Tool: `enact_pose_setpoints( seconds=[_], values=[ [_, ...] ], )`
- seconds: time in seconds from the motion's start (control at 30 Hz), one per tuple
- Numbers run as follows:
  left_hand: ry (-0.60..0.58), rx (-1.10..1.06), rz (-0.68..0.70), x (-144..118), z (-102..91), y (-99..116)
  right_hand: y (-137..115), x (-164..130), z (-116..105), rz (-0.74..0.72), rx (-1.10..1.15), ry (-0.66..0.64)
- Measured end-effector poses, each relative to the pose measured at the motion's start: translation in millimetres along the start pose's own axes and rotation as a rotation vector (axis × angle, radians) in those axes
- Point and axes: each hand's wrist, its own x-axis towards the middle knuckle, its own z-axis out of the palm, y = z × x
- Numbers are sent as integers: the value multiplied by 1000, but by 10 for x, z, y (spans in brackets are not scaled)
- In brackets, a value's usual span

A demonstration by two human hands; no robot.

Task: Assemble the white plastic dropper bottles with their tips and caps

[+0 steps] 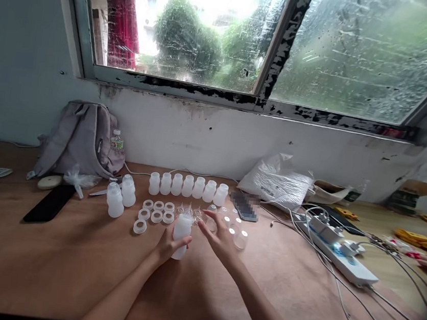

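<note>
My left hand (166, 246) is wrapped around a translucent white baby bottle (181, 234), which stands upright near the middle of the table. To its right, my right hand (223, 241) reaches out with fingers apart and nothing visible in them. Clear bottle nipples (180, 209) lie just beyond the held bottle, partly hidden by it and my fingers. White collar rings (156, 216) are laid out in short rows on the left. Clear dome caps (241, 240) sit right of my right hand, some covered by it. Several open bottles (177, 184) form a row behind. Two capped bottles (115, 201) stand at left.
A grey backpack (79, 137) and a black phone (49, 204) are at the left. Along the wall lies a silvery plastic bag (278, 180), with another phone (245, 207) before it. A white power strip (336, 251) with trailing cables occupies the right side.
</note>
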Motion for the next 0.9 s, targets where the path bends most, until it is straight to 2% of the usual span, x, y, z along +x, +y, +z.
enact_pose_setpoints(
  seconds=[0.13, 0.3, 0.5, 0.67, 0.73, 0.9],
  values=[
    [13, 80, 27, 2, 7, -26, -199, 101, 341, 135, 317, -114],
    [-45, 64, -25, 15, 29, -43, -170, 162, 546, 252, 498, -101],
    [-123, 40, -148, 66, 46, -109, -62, 135, 540, 383, 734, -134],
    [-130, -26, -189, 42, 62, -30, -53, 105, 514, 362, 774, -98],
    [-157, -101, -233, 5, 69, 0, -83, 101, 485, 375, 836, -147],
    [-266, -356, -357, -81, 47, -28, -116, 106, 379, 338, 969, -408]
  ],
)
